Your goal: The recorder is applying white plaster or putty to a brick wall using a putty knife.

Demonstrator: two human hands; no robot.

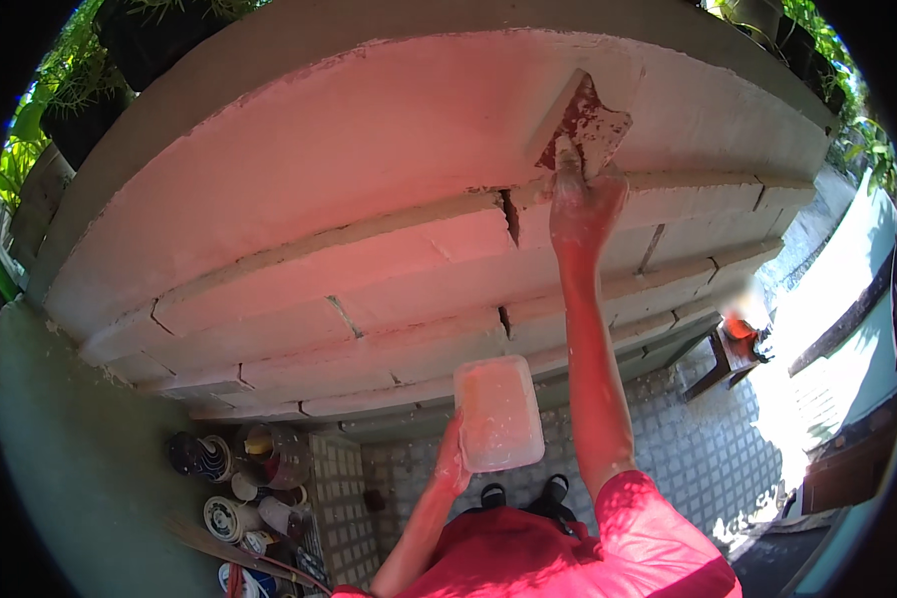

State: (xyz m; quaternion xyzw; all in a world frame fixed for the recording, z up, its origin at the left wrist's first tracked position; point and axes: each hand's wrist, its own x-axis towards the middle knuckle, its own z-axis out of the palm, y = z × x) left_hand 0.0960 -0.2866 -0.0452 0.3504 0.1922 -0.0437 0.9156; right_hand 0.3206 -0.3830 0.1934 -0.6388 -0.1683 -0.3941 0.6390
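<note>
My right hand (586,214), smeared with whitish plaster, reaches up and grips a plastering trowel (596,128). Its reddish, plaster-streaked face lies against the smooth upper band of the wall (369,130). Lower down and nearer my body, my left hand (451,460) is wrapped round the left side of a shallow, whitish rectangular plastic tub (508,456). How much the tub contains is hard to make out. Beneath the smooth band, the wall has rows of pale blocks with cracks and open joints between them.
Potted plants (85,110) stand along the wall top. Buckets and cans (231,518) crowd the lower left beside a green side wall (90,439). A wooden bench (718,361) with an orange item stands at the right on the tiled floor (688,448).
</note>
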